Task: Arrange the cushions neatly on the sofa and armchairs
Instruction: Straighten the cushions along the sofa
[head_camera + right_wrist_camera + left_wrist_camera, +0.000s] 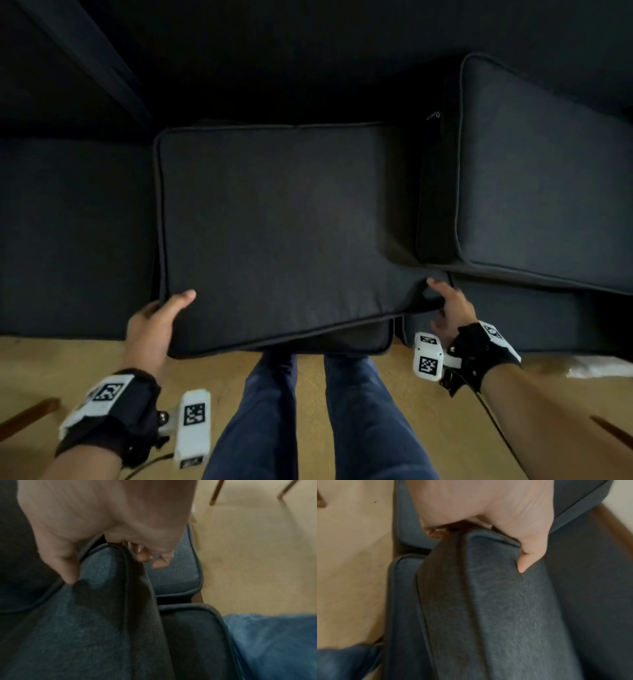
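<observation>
A large dark grey piped cushion lies flat above the sofa seat, its near edge overhanging the seat front. My left hand grips its near left corner, thumb on top and fingers underneath. My right hand grips the near right corner, thumb on top, fingers curled beneath the edge. A second dark cushion lies tilted at the right, overlapping the first cushion's right edge.
The dark sofa fills the upper view, with seat cushions under the held one. My legs in blue jeans stand against the sofa front on a tan floor. Wooden furniture legs stand on the floor behind me.
</observation>
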`<act>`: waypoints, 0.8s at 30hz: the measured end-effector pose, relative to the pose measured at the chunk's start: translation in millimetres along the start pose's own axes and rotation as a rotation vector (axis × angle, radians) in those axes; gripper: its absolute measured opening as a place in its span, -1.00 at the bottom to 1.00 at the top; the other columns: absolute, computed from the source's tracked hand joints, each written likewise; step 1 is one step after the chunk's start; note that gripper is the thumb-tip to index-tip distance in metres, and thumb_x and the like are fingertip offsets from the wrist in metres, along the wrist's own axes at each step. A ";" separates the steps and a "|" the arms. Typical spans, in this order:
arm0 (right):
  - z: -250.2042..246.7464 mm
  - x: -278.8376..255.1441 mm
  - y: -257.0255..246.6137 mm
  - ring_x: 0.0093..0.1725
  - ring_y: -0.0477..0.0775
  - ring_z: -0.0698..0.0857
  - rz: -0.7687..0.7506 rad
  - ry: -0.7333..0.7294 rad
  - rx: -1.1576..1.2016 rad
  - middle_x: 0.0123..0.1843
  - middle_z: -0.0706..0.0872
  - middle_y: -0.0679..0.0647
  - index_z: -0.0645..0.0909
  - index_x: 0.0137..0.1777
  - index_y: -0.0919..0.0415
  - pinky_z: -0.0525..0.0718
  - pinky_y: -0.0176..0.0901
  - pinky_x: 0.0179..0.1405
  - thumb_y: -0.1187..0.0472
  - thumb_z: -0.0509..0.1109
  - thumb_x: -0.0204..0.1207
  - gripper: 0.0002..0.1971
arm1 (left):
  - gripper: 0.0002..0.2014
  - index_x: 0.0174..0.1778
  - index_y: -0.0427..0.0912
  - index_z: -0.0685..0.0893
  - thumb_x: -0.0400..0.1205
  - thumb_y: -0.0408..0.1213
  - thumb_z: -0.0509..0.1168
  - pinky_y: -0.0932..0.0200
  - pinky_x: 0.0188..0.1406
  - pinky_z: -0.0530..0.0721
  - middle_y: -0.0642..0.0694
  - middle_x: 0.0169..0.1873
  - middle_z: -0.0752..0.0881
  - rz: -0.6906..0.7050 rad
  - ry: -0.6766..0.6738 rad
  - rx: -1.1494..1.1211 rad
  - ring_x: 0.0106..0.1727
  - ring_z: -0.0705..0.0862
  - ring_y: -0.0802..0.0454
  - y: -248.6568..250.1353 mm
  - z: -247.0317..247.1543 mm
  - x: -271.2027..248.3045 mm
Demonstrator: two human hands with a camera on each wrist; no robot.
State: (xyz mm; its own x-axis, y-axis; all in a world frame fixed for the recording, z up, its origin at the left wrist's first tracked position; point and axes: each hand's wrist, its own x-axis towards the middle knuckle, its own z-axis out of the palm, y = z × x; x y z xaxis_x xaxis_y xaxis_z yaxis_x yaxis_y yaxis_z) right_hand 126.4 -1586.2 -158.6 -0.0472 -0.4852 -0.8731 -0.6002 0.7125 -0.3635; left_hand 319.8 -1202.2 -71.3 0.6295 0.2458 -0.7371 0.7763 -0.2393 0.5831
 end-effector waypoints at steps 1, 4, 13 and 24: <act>1.1 -3.4 1.4 -0.14 0.09 0.56 -0.004 -0.001 0.013 0.12 0.62 0.12 0.50 0.49 0.06 0.44 -0.09 -0.33 -0.07 0.58 0.31 -0.28 | -0.64 0.20 -0.27 0.74 0.52 -0.21 0.50 0.14 -0.10 0.62 -0.17 0.01 0.81 0.023 0.010 -0.013 0.01 0.78 -0.02 7.3 -4.3 -2.4; 10.0 -17.9 5.0 0.35 0.30 0.60 -0.040 0.023 0.045 0.45 0.57 0.21 0.39 0.54 0.01 0.62 0.19 0.20 -0.19 0.60 0.07 -0.03 | -0.79 0.06 -0.20 0.78 0.54 -0.25 0.44 0.07 0.05 0.68 -0.13 -0.03 0.81 0.068 0.006 0.004 0.02 0.77 0.00 26.4 -12.1 -5.6; -6.3 -68.1 -11.7 -0.22 0.12 0.61 -0.049 -0.048 0.170 -0.10 0.60 0.13 0.48 -0.10 0.07 0.56 -0.07 -0.34 0.24 0.48 0.48 -0.80 | -0.43 0.47 -0.15 0.51 0.53 -0.17 0.44 -0.12 0.06 0.66 -0.14 0.21 0.72 0.029 -0.047 -0.083 0.18 0.71 -0.12 58.8 -32.0 -31.8; 3.7 -179.1 -98.7 0.29 0.33 0.58 -0.268 0.072 -0.027 0.44 0.52 0.19 0.52 0.41 -0.01 0.62 0.04 0.15 -0.12 0.58 0.15 -0.24 | -0.29 0.11 0.03 0.76 0.10 0.32 0.41 -0.39 0.26 0.62 -0.21 0.18 0.73 0.028 0.208 0.115 0.16 0.70 -0.32 152.5 -79.9 -8.8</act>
State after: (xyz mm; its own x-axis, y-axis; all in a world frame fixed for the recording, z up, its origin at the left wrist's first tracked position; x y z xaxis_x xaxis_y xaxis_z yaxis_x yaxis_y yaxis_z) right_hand 197.0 -1567.7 32.4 0.0600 -0.6903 -0.7210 -0.6196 0.5406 -0.5691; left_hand 435.3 -1165.8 51.3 0.6535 0.4228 -0.6278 0.7568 -0.3513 0.5512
